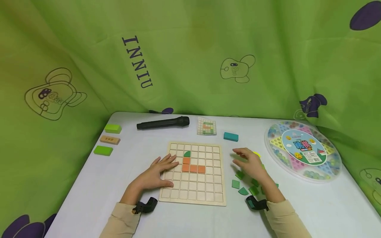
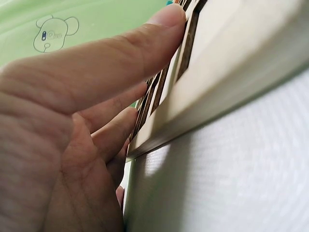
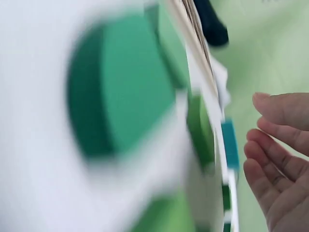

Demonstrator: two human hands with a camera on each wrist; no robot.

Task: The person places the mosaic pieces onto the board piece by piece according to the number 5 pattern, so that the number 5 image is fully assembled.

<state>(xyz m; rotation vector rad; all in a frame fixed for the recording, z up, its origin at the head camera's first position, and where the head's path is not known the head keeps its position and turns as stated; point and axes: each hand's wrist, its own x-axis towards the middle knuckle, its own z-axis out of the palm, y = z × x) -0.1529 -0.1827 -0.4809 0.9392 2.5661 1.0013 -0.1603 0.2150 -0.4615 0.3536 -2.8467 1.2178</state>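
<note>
A wooden grid board [image 1: 193, 200] lies on the white table. On it sit several orange square tiles [image 1: 193, 169] in an L, topped by a green quarter-round tile [image 1: 187, 154]. My left hand [image 1: 156, 173] rests on the board's left side, fingers spread and nearly straight, the thumb [image 2: 166, 17] over the edge in the left wrist view. To the right of the board, my right hand [image 1: 252, 163] hovers above loose green tiles [image 1: 235, 183], fingers relaxed, holding nothing. In the right wrist view a quarter-round green tile [image 3: 133, 87] appears close and blurred.
Behind the board are a black microphone [image 1: 163, 123], a pattern card [image 1: 206, 126] and a teal block [image 1: 231, 136]. A round Chinese checkers box [image 1: 303, 150] stands at the right. Green blocks [image 1: 103, 150] and a wooden block [image 1: 109, 139] line the left edge. A green curtain [image 1: 190, 66] hangs behind.
</note>
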